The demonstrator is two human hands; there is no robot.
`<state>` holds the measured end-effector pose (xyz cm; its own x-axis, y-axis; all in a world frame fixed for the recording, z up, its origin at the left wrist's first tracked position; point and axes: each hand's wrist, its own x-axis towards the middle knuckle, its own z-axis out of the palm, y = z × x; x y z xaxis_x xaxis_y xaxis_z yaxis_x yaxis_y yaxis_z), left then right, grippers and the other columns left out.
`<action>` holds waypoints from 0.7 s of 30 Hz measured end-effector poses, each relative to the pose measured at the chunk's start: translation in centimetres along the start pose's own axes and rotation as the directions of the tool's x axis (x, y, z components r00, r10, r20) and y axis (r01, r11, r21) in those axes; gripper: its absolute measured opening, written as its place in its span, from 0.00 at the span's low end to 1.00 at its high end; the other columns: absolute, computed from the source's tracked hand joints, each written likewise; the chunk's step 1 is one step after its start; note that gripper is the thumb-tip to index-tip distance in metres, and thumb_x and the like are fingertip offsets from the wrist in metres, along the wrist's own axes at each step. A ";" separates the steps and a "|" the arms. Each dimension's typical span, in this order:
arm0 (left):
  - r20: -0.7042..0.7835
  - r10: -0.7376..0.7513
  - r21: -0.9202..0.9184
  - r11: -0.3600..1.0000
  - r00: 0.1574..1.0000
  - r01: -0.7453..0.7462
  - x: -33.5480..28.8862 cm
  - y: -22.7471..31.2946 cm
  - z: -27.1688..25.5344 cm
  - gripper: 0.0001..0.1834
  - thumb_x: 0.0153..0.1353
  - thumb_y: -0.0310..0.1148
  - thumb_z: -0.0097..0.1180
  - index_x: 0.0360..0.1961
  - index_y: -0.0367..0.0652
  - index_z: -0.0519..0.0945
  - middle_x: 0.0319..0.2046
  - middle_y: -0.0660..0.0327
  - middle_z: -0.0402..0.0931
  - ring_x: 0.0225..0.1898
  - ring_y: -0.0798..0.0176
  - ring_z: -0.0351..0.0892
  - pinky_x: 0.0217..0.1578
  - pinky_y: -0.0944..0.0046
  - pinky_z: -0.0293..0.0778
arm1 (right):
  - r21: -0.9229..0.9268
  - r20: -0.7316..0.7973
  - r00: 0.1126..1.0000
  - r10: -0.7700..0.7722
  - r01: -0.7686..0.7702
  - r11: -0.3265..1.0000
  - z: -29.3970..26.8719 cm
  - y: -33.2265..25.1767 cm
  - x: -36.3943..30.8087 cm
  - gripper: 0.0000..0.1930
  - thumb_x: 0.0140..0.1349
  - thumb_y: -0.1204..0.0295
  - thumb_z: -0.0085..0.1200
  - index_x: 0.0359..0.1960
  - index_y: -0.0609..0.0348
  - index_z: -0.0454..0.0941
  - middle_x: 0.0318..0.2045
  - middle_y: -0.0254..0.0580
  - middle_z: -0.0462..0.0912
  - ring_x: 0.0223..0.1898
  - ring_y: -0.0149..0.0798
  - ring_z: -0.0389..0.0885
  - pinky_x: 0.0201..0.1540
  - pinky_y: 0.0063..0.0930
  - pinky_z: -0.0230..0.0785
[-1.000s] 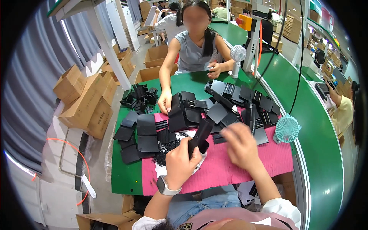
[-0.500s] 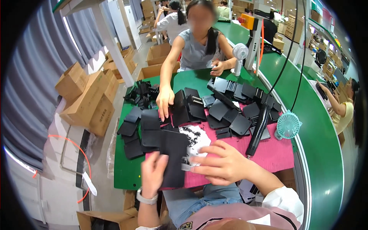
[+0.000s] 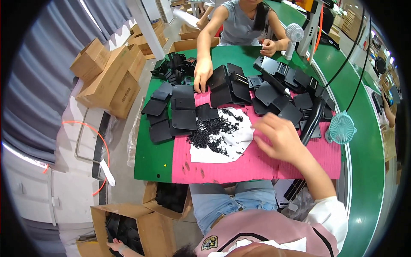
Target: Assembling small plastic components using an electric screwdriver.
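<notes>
A broad green tabletop point(image 3: 150, 157) spread across the middle of the view. At its far edge sat a person in a sleeveless grey-blue top point(image 3: 242, 23), one hand point(image 3: 203, 73) lowered beside the black panels. A pink ribbed mat point(image 3: 265, 167) covered much of the near side. At lower left, below the table, stood an open brown cardboard box point(image 3: 156, 233) with black plastic parts point(image 3: 124, 231) inside. On the mat lay a crumpled white sheet point(image 3: 214, 156). Flat black plastic panels point(image 3: 184, 120) were stacked to its left, and more were heaped beyond it and to the right. A black cylindrical screwdriver point(image 3: 314, 118) leaned at a slant near a mint-green fan point(image 3: 342, 128).

The wearer's hands were well apart. The right hand point(image 3: 278, 135), fingers parted, was over the mat between the sheet and the screwdriver. The left hand point(image 3: 117, 246) reached to the box, at the black parts; its grip could not be told. Tiny black screws point(image 3: 201, 135) lay scattered on the sheet.
</notes>
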<state>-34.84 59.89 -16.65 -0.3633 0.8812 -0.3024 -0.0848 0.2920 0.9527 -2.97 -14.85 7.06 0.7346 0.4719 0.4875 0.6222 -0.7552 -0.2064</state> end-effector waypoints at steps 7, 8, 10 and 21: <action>0.443 -0.003 -0.105 0.993 0.896 0.055 -9.6 -1.9 8.1 0.14 0.58 0.37 0.52 0.41 0.42 0.75 0.42 0.64 0.75 0.41 0.65 0.75 0.39 0.64 0.67 | -0.270 -0.066 0.995 -0.076 0.056 0.961 4.9 4.2 7.4 0.33 0.41 0.73 0.61 0.54 0.61 0.65 0.48 0.51 0.71 0.52 0.49 0.71 0.50 0.38 0.68; 0.522 0.002 -0.101 0.993 0.853 0.059 -10.6 -2.2 9.5 0.13 0.57 0.36 0.53 0.41 0.41 0.75 0.39 0.64 0.75 0.39 0.66 0.74 0.38 0.64 0.68 | -0.268 -0.068 0.994 -0.088 0.067 0.961 6.1 4.6 8.4 0.33 0.41 0.73 0.61 0.54 0.61 0.65 0.48 0.51 0.71 0.52 0.49 0.71 0.50 0.38 0.68; 0.613 0.015 -0.051 0.999 0.790 0.020 -16.4 -1.5 12.9 0.13 0.57 0.33 0.53 0.43 0.41 0.74 0.36 0.65 0.74 0.35 0.67 0.72 0.34 0.67 0.67 | -0.339 -0.026 0.996 -0.090 0.076 0.938 8.5 5.3 9.9 0.37 0.38 0.72 0.62 0.56 0.59 0.64 0.51 0.51 0.68 0.56 0.50 0.67 0.56 0.38 0.64; 0.832 0.550 -0.468 0.767 0.074 -0.439 -47.4 2.9 15.2 0.05 0.61 0.24 0.49 0.38 0.37 0.75 0.32 0.64 0.73 0.33 0.71 0.72 0.35 0.72 0.70 | -0.575 -0.088 0.974 -0.208 0.121 0.809 9.1 6.0 10.8 0.20 0.50 0.75 0.50 0.47 0.68 0.72 0.47 0.51 0.76 0.53 0.45 0.73 0.52 0.32 0.68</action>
<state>-3.79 24.60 -0.04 0.6981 0.5350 0.4759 -0.3403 -0.3368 0.8779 11.13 -10.10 3.33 0.5629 0.5767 0.5921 0.4364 -0.8157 0.3797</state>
